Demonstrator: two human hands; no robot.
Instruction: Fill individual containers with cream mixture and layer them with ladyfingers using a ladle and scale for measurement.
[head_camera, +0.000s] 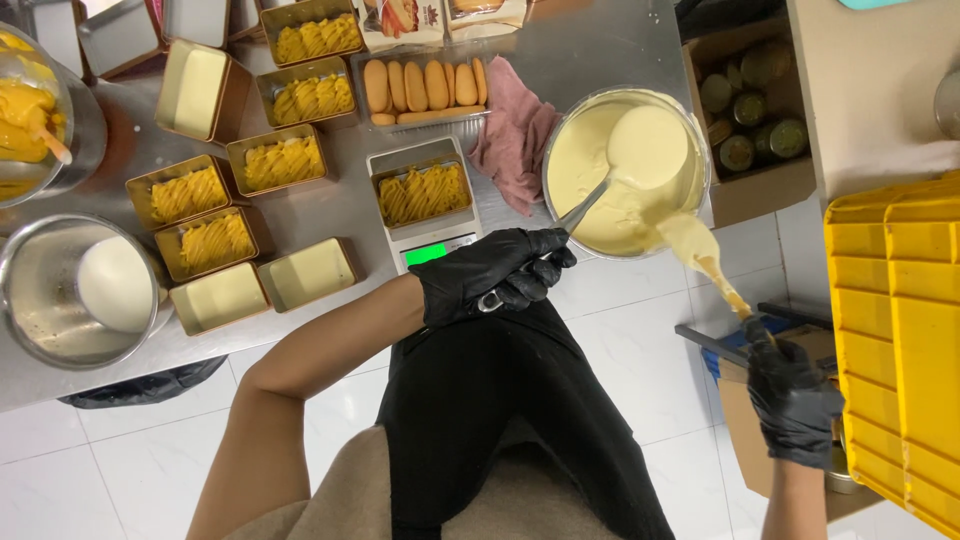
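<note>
Head view: the left hand (495, 272), in a black glove, has its fingers curled tight round the handle of a metal ladle (640, 150), whose scoop sits full of pale yellow cream inside the glass bowl (560, 140). The ladle's long axis runs on a slant, from the handle near the body up and away to the scoop at the bowl's far side. The right hand (792, 400), also gloved, grips the wooden handle of a spatula (700, 255); its cream-coated blade points up and inward, touching the bowl's near rim, with the handle slanting down to the hand, well off the table edge.

The bowl stands at the table's right end, beside a pink cloth (512, 140). On the scale (428, 245) sits a tin (423, 192) lined with mango strips and no cream on top. Five more mango tins (285, 160) look equally uncovered, while three tins (305, 272) already show a smooth cream surface. I judge the filling well short of half done: most tins still lack their cream layer, and the bowl remains fairly full. A tray of ladyfingers (425, 88) lies behind the scale.
</note>
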